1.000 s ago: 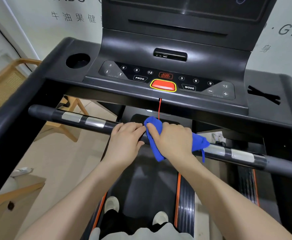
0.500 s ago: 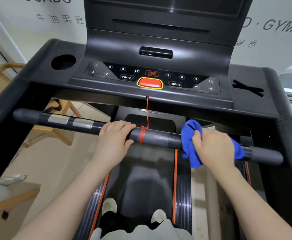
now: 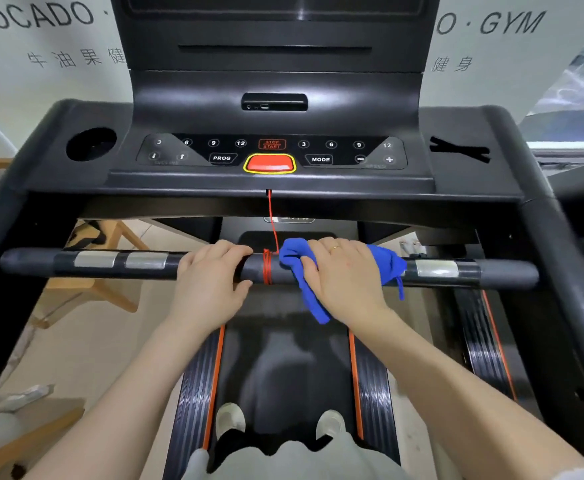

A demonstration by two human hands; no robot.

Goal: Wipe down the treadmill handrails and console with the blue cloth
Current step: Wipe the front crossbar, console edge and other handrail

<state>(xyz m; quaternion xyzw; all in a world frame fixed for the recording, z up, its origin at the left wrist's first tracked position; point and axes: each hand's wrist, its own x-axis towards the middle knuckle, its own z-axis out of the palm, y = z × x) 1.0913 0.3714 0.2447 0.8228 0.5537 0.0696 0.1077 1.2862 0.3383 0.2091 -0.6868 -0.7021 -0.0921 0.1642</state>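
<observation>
White gym walls lettered in grey framed a black treadmill as a person, standing on its belt [image 3: 283, 358], worked at the front crossbar [image 3: 214, 268]. At that moment the right hand [image 3: 346, 275] pressed the blue cloth [image 3: 294, 258] around the bar's middle, its fingers [image 3: 321, 247] curled closed over the bunched fabric, with a loose tail hanging below the bar. The left hand [image 3: 211, 275] gripped the bare bar just beside it, fingers wrapped over the top. Between the 2 hands a red safety cord [image 3: 267, 268] was wound around the bar and ran up to the console [image 3: 273, 181]; it appeared the main snag for any pass across the centre. Judging by this view, the job looked early: only the crossbar was under the cloth, while the console's button panel [image 3: 273, 150], the cup recess [image 3: 91, 144] and the long side handrails [image 3: 560, 271] were untouched at that instant and seemingly still to do. A wooden chair [image 3: 103, 292] stood off the treadmill's left side, clear of the work.
</observation>
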